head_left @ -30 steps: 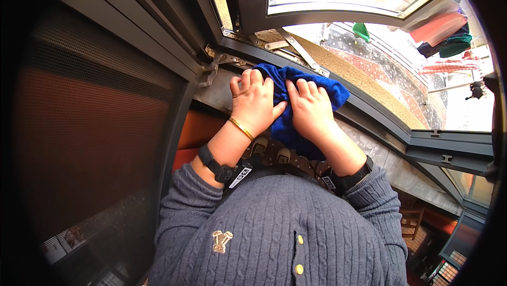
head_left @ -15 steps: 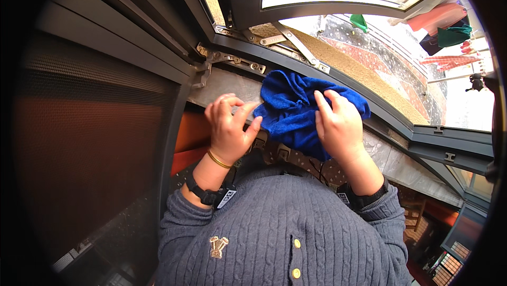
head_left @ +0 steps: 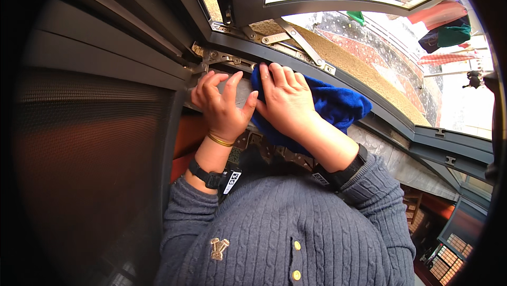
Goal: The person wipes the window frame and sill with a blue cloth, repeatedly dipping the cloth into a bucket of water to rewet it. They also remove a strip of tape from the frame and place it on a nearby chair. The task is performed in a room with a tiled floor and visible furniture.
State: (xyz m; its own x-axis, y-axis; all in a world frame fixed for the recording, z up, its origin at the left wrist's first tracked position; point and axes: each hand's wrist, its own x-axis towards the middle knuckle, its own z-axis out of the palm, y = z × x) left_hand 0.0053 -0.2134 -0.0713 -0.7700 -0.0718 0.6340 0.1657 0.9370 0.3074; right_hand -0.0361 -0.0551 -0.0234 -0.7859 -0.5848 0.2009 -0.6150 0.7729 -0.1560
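A blue cloth (head_left: 343,104) lies bunched along the inner edge of the window frame, partly over the grey stone sill (head_left: 388,155). My right hand (head_left: 288,98) lies flat on the cloth's left part, fingers stretched out toward the frame and covering much of it. Just left of it, my left hand (head_left: 222,104) hovers over the sill with curved, spread fingers and nothing in them. Its fingertips are near a metal hinge fitting (head_left: 232,61) on the frame.
Above the cloth, a metal stay arm (head_left: 301,43) links the frame to the outward-open window sash (head_left: 338,10). A dark mesh screen panel (head_left: 95,164) stands on the left. Outside, laundry (head_left: 451,35) hangs at upper right. A wooden chair (head_left: 413,207) is below the sill on the right.
My right hand has moved left across the cloth, its fingers now flat near the hinge fitting. My left hand has shifted slightly left and up, fingers more spread. The cloth's left edge has shifted left.
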